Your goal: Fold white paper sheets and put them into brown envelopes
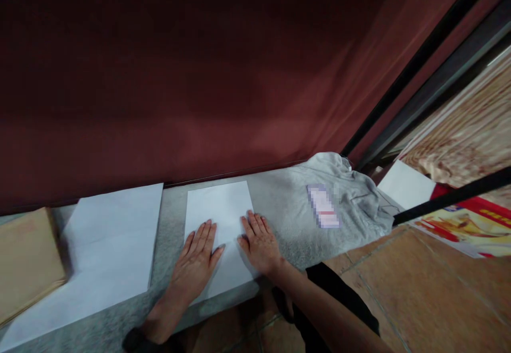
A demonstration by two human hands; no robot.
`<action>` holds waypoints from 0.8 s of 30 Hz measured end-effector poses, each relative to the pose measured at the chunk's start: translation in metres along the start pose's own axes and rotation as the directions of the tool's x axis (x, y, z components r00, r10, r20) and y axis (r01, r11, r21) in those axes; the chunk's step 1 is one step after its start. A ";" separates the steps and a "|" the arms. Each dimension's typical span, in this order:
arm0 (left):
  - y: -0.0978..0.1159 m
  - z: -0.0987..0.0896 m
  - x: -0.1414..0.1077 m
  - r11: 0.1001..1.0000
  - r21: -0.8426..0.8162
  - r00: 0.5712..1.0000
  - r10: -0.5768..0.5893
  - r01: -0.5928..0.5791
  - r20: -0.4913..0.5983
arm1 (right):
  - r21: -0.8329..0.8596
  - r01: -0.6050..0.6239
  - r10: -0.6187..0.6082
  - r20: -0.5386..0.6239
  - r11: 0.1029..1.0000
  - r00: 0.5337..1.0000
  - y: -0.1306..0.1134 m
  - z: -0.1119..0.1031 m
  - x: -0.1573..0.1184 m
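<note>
Here, the left hand [196,260] and the right hand [260,242] are lying flat and open on the white paper sheet [219,199], which is resting on the long grey bench [279,196]. The red-edged poster [467,229] is showing yellow writing too small to read.

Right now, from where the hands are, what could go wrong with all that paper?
The small white sheet, flat under the left hand and right hand, lies near the front edge of the grey surface, so a push might slide it over. The brown package rests on the large white sheet; tugging that might crease it.
</note>
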State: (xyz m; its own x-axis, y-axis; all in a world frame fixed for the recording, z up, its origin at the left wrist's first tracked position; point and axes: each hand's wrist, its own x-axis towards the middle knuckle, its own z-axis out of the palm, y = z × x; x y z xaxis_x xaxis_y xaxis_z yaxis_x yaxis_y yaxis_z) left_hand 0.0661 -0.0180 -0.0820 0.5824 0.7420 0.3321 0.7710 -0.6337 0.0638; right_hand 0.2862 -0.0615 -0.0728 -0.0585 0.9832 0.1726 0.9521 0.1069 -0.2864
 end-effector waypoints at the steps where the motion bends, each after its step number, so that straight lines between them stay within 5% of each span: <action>1: -0.001 0.000 0.000 1.000 -0.001 1.000 0.002 -0.002 -0.004 | 0.000 -0.010 0.010 0.007 1.000 1.000 0.001 -0.001 0.000; 12: -0.002 0.002 0.006 0.998 0.011 0.996 -0.066 0.067 -0.068 | 0.018 -0.057 0.057 0.001 0.998 0.998 -0.004 -0.010 0.003; 17: 0.034 -0.002 0.011 0.994 -0.037 0.992 0.104 -0.101 0.074 | 0.015 0.078 -0.078 0.023 0.997 0.997 -0.012 -0.003 0.003; 24: 0.046 -0.018 0.007 0.993 -0.081 0.979 0.100 -0.087 0.176 | -0.079 0.149 -0.148 0.018 0.986 0.989 -0.003 0.010 -0.005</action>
State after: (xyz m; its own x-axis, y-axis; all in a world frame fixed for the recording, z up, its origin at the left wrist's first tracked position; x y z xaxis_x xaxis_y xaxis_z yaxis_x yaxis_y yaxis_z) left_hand 0.1005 -0.0460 -0.0599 0.6926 0.7019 0.1664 0.6942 -0.7112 0.1107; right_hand 0.2809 -0.0647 -0.0821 -0.2043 0.9591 0.1960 0.9534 0.2403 -0.1822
